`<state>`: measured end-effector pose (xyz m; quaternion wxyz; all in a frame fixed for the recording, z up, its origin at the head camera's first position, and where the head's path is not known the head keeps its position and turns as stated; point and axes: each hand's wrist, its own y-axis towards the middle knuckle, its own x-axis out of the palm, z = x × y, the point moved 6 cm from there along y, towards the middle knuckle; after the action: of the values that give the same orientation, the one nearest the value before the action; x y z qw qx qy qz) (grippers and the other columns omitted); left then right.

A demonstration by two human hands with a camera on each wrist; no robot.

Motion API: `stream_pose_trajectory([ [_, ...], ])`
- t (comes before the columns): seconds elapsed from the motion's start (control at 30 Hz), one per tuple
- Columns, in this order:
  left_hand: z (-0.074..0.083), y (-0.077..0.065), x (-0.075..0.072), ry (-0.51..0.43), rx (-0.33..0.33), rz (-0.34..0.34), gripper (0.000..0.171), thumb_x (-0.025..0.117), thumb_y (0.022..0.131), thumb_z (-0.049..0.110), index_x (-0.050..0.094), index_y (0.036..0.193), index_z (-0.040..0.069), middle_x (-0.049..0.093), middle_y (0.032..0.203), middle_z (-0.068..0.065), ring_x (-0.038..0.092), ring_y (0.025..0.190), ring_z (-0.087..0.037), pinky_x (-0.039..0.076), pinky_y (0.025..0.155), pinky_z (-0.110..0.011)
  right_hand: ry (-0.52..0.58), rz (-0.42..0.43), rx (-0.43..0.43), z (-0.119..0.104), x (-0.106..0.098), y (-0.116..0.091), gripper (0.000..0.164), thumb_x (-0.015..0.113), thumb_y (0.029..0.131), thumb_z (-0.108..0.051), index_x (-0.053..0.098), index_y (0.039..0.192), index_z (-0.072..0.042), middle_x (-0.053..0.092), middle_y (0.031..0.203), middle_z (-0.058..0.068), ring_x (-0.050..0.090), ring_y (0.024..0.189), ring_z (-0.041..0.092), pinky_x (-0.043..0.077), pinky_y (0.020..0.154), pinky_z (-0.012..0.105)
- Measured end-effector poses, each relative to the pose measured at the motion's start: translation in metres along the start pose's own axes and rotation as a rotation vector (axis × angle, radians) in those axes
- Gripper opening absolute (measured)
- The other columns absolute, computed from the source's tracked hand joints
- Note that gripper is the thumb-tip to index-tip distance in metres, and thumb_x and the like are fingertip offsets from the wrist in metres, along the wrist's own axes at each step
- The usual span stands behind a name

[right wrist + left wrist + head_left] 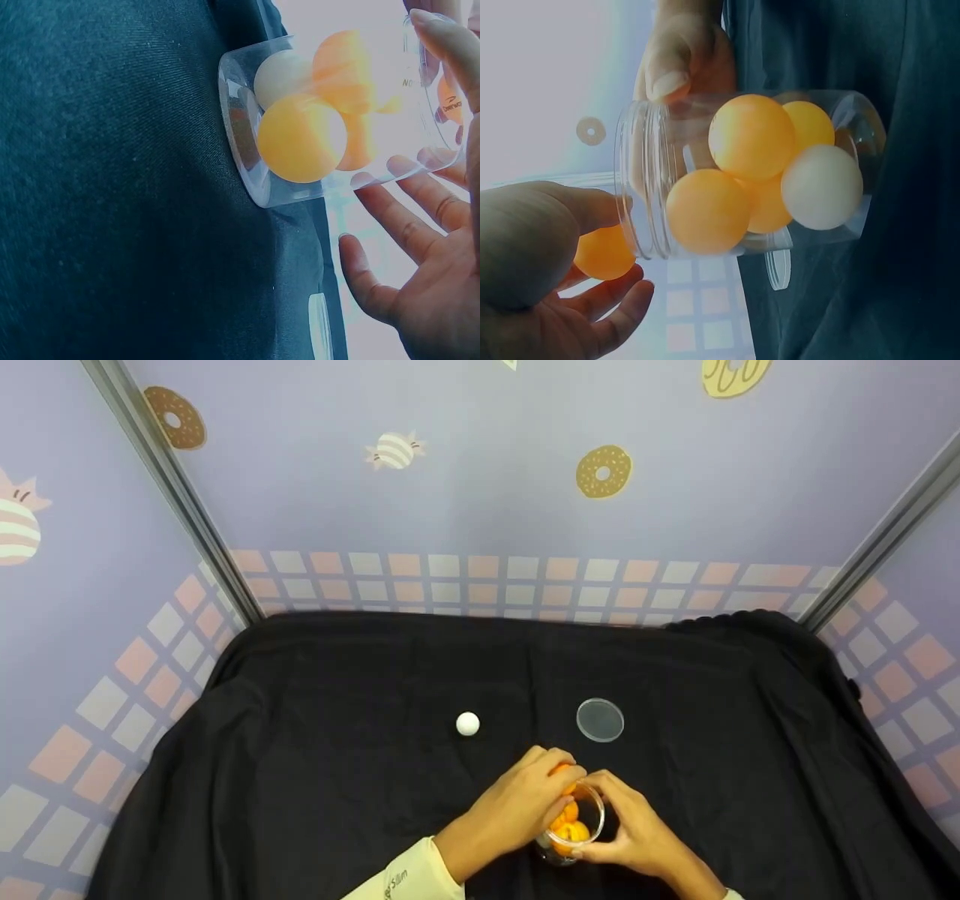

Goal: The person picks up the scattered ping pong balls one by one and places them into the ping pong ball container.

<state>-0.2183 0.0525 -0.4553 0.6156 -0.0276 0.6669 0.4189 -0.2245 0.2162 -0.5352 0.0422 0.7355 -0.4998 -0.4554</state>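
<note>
A clear plastic jar (651,180) stands on the black cloth with its mouth up, uncovered. Inside lie several orange balls (709,211) and one white ball (823,187), the size of table tennis balls. My left hand (506,810) is over the mouth, holding another orange ball (605,255) between thumb and fingers right at the rim. That ball bears a dark print in the right wrist view. From the right, my right hand (637,832) grips the jar near its top, thumb on the near side and fingers round the far side.
A loose white ball (467,724) lies on the black cloth (337,757), beyond my left hand. Farther right, past the jar, a round clear lid (600,720) lies flat. Patterned panels (487,510) enclose the table at the back and both sides.
</note>
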Motion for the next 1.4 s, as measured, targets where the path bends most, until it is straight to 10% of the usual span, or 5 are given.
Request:
stream_pose_trajectory([
  [1.4, 0.019, -0.007, 0.013, 0.03, 0.007, -0.072, 0.036, 0.079, 0.086, 0.026, 0.068, 0.12, 0.025, 0.065, 0.121, 0.008, 0.059, 0.102, -0.01, 0.047, 0.074, -0.022, -0.016, 0.016, -0.031, -0.003, 0.0, 0.001, 0.079, 0.094, 0.065, -0.044, 0.058, 0.133, -0.022, 0.063, 0.118, -0.011, 0.063, 0.102, 0.006, 0.048, 0.092, 0.014],
])
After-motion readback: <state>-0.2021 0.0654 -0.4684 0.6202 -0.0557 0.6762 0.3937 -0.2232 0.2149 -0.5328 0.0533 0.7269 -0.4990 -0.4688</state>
